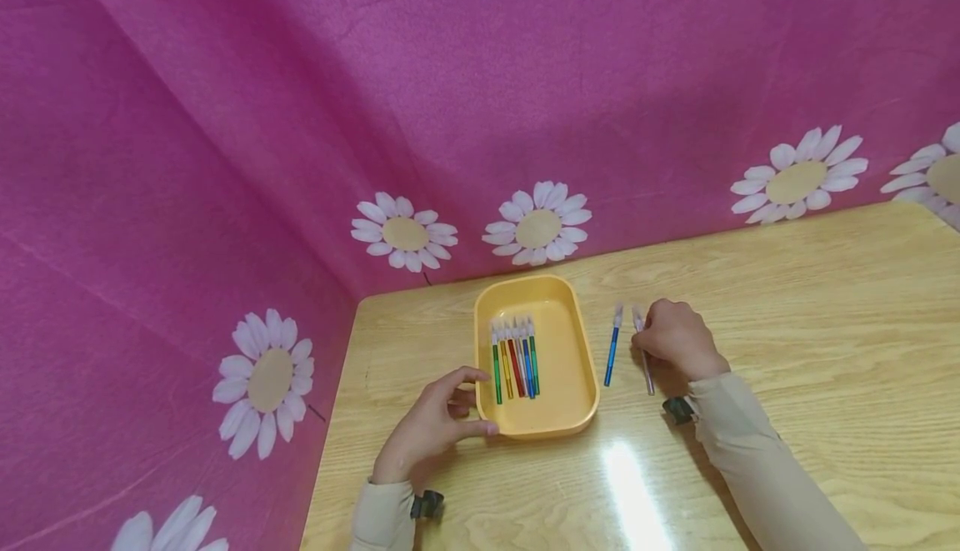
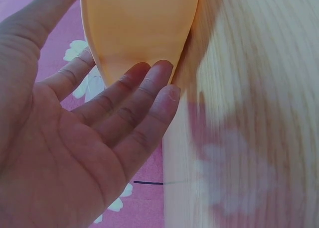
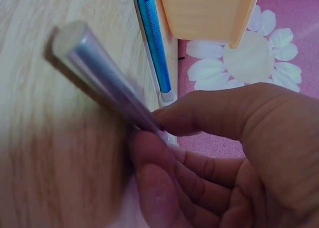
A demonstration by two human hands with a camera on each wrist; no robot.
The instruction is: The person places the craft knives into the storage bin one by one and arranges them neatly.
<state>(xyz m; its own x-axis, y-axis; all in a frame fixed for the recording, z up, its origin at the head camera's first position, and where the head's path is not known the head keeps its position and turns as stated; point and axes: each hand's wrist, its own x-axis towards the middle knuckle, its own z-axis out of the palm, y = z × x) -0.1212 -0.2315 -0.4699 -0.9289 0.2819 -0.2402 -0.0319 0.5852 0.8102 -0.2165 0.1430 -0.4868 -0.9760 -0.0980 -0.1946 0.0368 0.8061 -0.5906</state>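
Centrally, sitting on a light wooden table (image 1: 787,301): a yellow-orange plastic tray (image 1: 570,343), rectangular with rounded corners. Lying inside its left half, side by side and parallel: a row of thin pens (image 1: 514,361) in green, yellow, red and blue, white tips pointing away toward the back wall.

Reaching in at the tray's near left corner: the left hand (image 1: 433,428), fingers relaxed and gently bent, thumb lying along the near rim, gripping nothing. Showing clearly in the left wrist view: fingertips (image 2: 149,73) just touching the tray's outer wall.

Lying alone on the table just right of the tray, not touching it: a blue pen (image 1: 612,356). Resting immediately right of that: the right hand (image 1: 677,339), fingers curled, pinching a purple pen (image 1: 643,351) between thumb and fingers, far end poking past the knuckles, near end angling down toward the table. Partly hiding the purple pen's middle: the hand itself.

Surrounding the table corner on two sides: a pink cloth backdrop (image 1: 225,159) printed with white daisies (image 1: 537,224). Covering both forearms: beige sleeves (image 1: 757,459).
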